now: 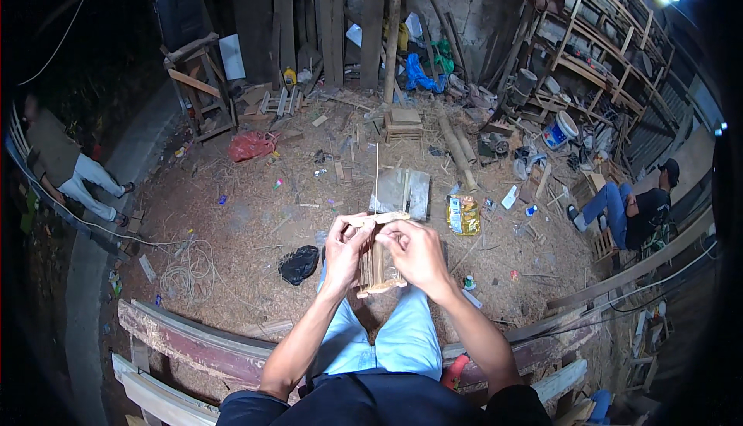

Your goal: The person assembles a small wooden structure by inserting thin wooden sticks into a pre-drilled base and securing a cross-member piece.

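Observation:
Above my lap I have a small wooden frame of slats [378, 265], with a pale crossbar [393, 218] at its far end and another crossbar [382, 288] at its near end. My left hand [346, 253] is closed on the left part of the far crossbar, thumb toward the middle. My right hand [416, 253] pinches close to the same bar, its fingertips bent inward; exactly what lies between them is hidden. A thin pale stick [377, 174] stands out past the far crossbar, by my left fingertips.
Beyond my knees a flat grey board [416, 194] lies on the littered ground, with a yellow packet [463, 215] beside it. A black plastic bag [299, 264] lies at left. One person [646, 208] sits at right, another [73, 164] at far left. Wooden planks [193, 341] run beside me.

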A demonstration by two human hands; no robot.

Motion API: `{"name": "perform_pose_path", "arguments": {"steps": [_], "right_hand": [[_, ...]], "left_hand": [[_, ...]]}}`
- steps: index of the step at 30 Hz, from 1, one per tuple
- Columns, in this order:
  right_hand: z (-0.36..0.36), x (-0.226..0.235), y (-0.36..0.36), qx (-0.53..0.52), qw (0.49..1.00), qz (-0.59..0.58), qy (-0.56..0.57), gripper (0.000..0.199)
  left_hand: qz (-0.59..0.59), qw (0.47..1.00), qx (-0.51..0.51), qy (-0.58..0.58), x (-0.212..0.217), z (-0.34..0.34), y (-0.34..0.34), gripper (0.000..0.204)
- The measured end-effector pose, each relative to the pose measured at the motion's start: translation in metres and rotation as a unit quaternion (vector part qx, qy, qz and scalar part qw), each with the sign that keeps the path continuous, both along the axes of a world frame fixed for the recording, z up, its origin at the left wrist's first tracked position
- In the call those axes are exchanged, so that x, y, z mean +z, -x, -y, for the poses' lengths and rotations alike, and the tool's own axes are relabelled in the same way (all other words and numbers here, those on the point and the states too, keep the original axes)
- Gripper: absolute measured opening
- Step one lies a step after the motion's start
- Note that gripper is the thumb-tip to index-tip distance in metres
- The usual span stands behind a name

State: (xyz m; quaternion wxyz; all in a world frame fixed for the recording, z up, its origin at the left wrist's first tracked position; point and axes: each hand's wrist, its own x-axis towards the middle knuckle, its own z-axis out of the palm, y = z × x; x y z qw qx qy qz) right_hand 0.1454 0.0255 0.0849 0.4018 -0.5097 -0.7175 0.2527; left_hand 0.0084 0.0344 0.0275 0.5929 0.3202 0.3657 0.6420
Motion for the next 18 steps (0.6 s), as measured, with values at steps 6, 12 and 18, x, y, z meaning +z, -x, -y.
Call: {"name": "perform_pose_path", "arguments": {"steps": [6, 12, 18], "right_hand": [[-0.003, -0.017, 0.021, -0.068, 0.996, -0.048, 0.000, 0.013], [-0.006, -0.015, 0.024, -0.008, 0.996, -0.079, 0.041, 0.013], [-0.002, -0.034, 0.012, 0.028, 0.997, 0.007, -0.073, 0.010]], "left_hand": [[0.000, 1.000, 0.021, -0.020, 0.009, 0.001, -0.002, 0.023], [-0.043, 0.995, 0.080, -0.044, 0.014, -0.006, 0.005, 0.026], [-0.004, 0.996, 0.054, -0.065, 0.025, -0.016, 0.018, 0.024]]}}
